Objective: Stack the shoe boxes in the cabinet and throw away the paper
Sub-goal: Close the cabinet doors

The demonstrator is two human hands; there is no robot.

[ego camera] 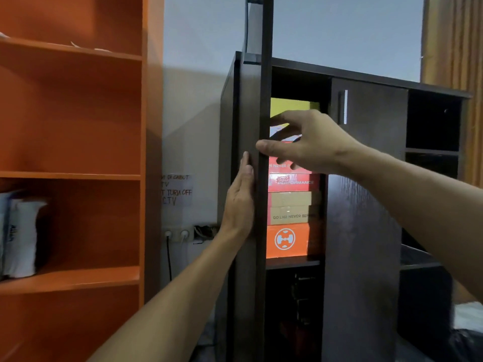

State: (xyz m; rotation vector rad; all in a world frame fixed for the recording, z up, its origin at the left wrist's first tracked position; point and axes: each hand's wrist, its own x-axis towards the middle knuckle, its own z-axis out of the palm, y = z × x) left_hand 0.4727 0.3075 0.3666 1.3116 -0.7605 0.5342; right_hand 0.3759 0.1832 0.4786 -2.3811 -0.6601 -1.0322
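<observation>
Blocking the left part of the dark cabinet (366,205) is its own door (262,178), seen almost edge-on, so only a narrow slice of the stacked shoe boxes shows between the door edge and the closed door beside it. From the bottom of that slice: an orange box (287,240) with a white round logo standing on the shelf, two tan boxes (291,207) above it, the lower one printed "GO LIKE NEVER BE…" with the rest cut off, then a red box (292,182) marked "PERFORMANCE". Higher boxes are largely covered by the right hand (308,142); a yellow box (292,107) tops the stack. The compartment below the shelf is too dark to make out. No loose paper can be picked out with certainty. A handwritten note (177,189) on the wall is partly hidden by the orange shelving (73,176).

The left hand (239,202) lies flat and open against the outer face of the door, fingers together and pointing up, forearm rising from lower left. The right hand reaches in from the right, thumb extended across the door's front edge and fingers spread loosely in front of the upper boxes; it is open, and whether the fingers touch a box cannot be told.
</observation>
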